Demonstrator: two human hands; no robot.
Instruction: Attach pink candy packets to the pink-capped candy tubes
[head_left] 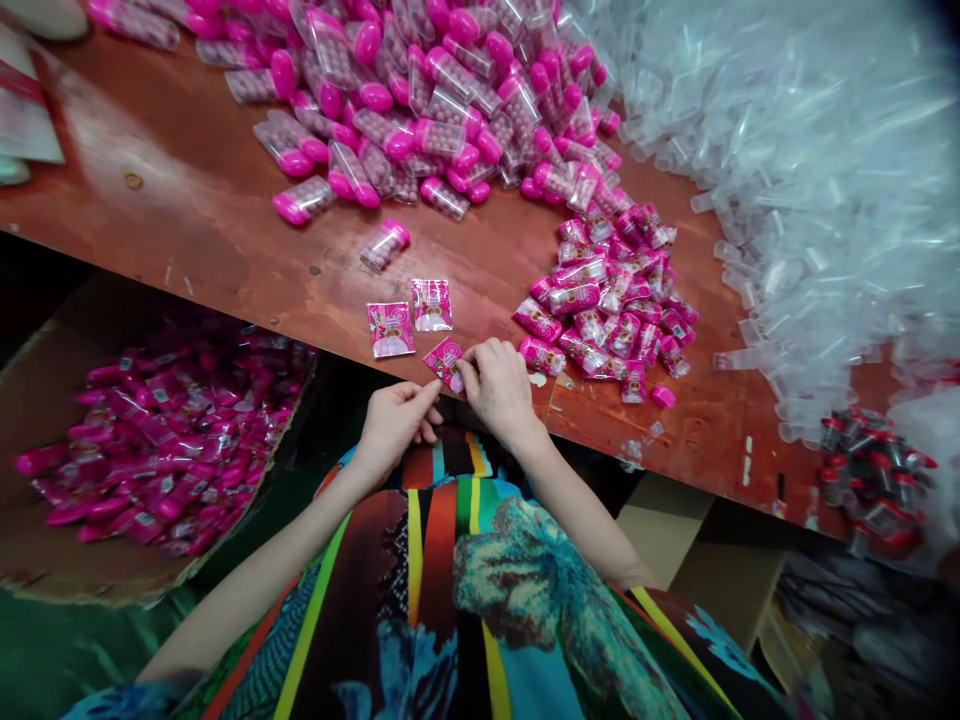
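At the table's front edge, my right hand (496, 390) pinches a flat pink printed wrapper (444, 362) between thumb and fingers. My left hand (400, 422) is closed, its thumb and fingertip meeting at the wrapper's lower edge. Two more flat wrappers, a left one (391, 330) and an upper one (432, 304), lie just beyond. Behind them rests a single clear tube (385, 245) with a pink cap and small balls inside. Right of my right hand is a heap of tubes in pink printed wrappers (600, 300).
A large pile of pink-capped tubes (442, 110) covers the back of the table (225, 240). Clear empty tubes (810, 200) are heaped on the right, with red-and-black pieces (874, 480) near the front. At lower left stands a cardboard box (52, 560) full of pink wrapped tubes.
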